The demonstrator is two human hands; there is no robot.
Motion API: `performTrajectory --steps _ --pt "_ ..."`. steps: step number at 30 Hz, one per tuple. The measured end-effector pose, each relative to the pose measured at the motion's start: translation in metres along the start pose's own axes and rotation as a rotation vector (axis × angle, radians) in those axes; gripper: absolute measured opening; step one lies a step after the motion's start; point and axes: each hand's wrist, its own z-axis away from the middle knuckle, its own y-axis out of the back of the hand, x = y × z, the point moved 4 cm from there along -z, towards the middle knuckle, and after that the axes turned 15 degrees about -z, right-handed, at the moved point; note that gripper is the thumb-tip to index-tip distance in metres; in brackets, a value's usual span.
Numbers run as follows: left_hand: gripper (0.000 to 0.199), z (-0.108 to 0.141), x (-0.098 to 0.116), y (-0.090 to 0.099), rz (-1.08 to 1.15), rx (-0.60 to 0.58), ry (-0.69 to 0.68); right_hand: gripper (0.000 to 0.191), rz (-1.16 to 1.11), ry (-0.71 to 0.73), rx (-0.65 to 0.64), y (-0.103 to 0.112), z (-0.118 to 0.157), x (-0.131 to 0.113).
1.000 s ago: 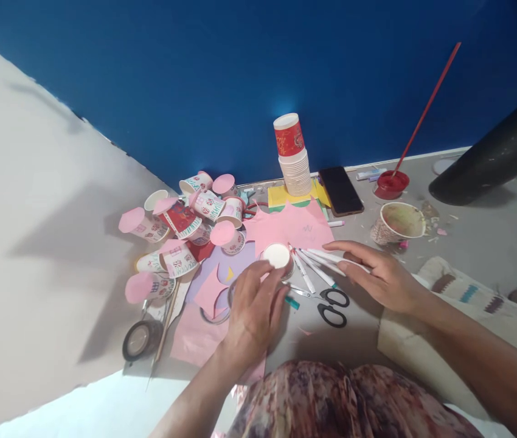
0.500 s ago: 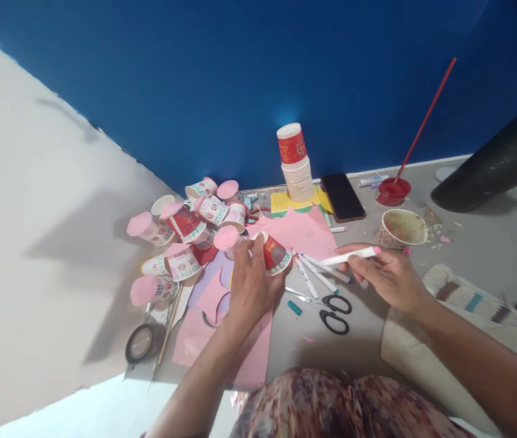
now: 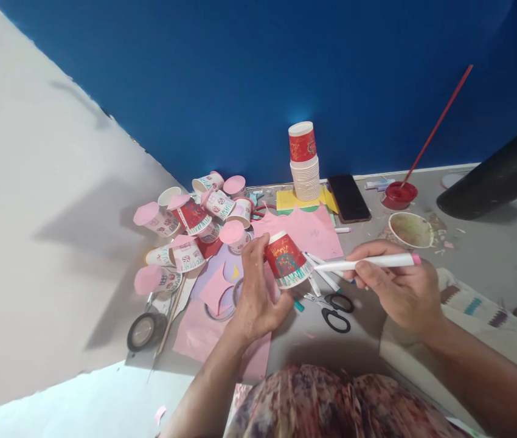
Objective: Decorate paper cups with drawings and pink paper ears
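A red paper cup point(image 3: 286, 260) with green marks near its rim lies tilted in my left hand point(image 3: 258, 295), fingers behind it and thumb below. My right hand point(image 3: 399, 289) grips a white marker point(image 3: 377, 262) with a pink end; its tip points left and reaches close to the cup's rim. Behind and below that tip lie several other markers point(image 3: 329, 280) and black-handled scissors point(image 3: 337, 311). Several decorated cups with pink paper tops point(image 3: 146, 214) are bunched at the left.
At the back stand a stack of cups point(image 3: 305, 179), a black phone point(image 3: 348, 198) and a red pot point(image 3: 399, 194) with a stick. A stained cup point(image 3: 410, 230) sits at the right, black tape point(image 3: 142, 333) at the left. Pink paper point(image 3: 317, 228) lies mid-table.
The cup in my left hand has turned so that more of its green marks show. The marker in my right hand has swung round, its pink end now to the right, its tip near the cup.
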Motion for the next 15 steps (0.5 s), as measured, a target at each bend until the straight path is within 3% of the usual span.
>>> performTrajectory --steps 6,15 --pt "0.089 -0.003 0.003 -0.001 0.054 0.035 -0.009 0.008 0.245 0.127 -0.111 -0.006 0.007 -0.013" --pt "0.086 0.000 0.003 -0.004 0.092 0.075 -0.009 0.013 0.300 0.167 -0.151 -0.009 0.004 -0.016"
